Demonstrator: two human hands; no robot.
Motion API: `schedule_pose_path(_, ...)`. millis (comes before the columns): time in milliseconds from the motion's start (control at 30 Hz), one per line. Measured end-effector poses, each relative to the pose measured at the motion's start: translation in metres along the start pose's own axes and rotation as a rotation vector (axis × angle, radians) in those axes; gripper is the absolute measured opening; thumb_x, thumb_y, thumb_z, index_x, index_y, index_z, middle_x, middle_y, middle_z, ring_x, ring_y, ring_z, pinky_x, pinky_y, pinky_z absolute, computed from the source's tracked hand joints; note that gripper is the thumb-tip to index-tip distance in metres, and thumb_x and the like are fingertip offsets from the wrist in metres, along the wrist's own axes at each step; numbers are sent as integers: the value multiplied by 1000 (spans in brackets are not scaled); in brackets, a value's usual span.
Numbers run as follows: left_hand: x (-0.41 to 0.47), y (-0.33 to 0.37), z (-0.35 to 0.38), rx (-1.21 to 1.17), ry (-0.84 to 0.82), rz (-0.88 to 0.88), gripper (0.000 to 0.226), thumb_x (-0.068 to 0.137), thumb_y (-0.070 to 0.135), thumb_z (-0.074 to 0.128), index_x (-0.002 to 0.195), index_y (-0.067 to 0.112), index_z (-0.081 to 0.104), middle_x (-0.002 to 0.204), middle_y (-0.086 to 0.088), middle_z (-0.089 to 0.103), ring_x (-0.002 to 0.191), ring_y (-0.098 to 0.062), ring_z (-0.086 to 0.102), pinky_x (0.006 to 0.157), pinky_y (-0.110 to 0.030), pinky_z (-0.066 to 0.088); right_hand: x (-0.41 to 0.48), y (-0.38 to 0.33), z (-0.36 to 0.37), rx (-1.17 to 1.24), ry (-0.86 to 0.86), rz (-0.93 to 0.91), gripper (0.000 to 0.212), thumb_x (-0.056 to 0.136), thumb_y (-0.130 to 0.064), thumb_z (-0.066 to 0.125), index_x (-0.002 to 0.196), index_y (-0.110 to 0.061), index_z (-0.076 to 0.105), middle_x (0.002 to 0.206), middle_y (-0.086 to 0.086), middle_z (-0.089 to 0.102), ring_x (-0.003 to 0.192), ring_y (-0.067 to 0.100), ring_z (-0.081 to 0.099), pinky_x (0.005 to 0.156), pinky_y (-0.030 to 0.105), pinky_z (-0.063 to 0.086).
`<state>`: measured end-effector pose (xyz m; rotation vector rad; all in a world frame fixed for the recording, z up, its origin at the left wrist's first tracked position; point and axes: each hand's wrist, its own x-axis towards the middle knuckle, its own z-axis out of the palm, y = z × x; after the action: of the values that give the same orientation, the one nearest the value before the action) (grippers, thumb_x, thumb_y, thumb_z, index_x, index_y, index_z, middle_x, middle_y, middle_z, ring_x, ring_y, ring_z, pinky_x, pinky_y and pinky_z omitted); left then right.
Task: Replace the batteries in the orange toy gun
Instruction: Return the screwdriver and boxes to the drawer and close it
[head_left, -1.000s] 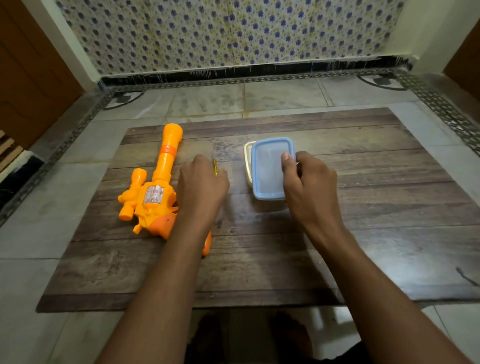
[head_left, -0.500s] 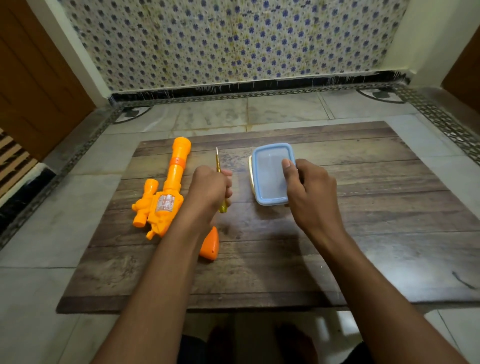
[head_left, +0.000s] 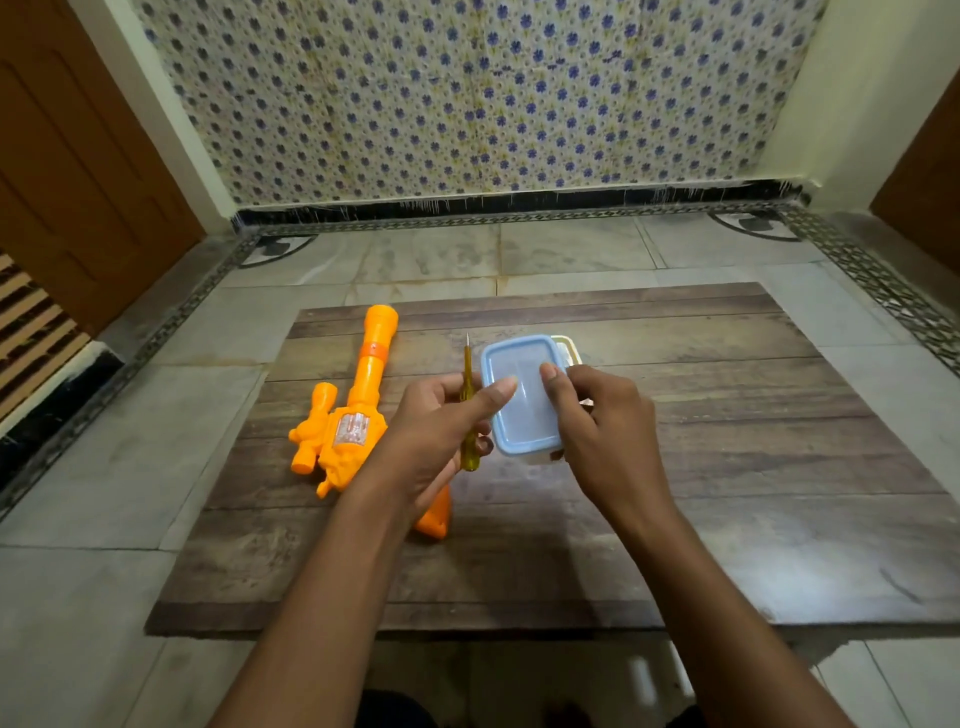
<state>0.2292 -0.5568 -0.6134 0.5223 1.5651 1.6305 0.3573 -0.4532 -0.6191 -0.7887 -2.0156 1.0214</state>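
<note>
Wooden board (head_left: 701, 467): left hand (head_left: 436, 441) grips screwdriver (head_left: 469, 415), right hand (head_left: 597, 431) seemingly lid (head_left: 524, 395).

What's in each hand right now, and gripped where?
Left hand holds the yellow screwdriver by its handle. Right hand grips the blue-lidded container at its right edge.

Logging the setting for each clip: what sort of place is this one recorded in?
Probably a room in a home, with the person working at floor level: a wooden board lies on a marble tile floor, a floral-patterned wall behind, and a wooden door at left.
</note>
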Motion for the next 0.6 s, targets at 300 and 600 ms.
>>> schedule_pose_path(300, 89, 7, -32, -4, 74, -127, 22, 98, 16, 65, 116, 5, 72, 113, -15, 78, 109, -33, 74, 103, -67, 49, 69, 57, 14, -464, 83, 227, 37, 99, -45, 60, 120, -15, 68, 110, 6, 63, 104, 23, 60, 77, 33, 47)
schedule_pose_path(600, 110, 33, -37, 81, 135, -225, 22, 105, 24, 56, 98, 14, 75, 102, 3, 81, 104, -15, 75, 93, -36, 56, 83, 48, 20, -401, -131, 575, 27, 105, -31, 53, 88, -11, 59, 91, 10, 62, 88, 28, 60, 73, 39, 47)
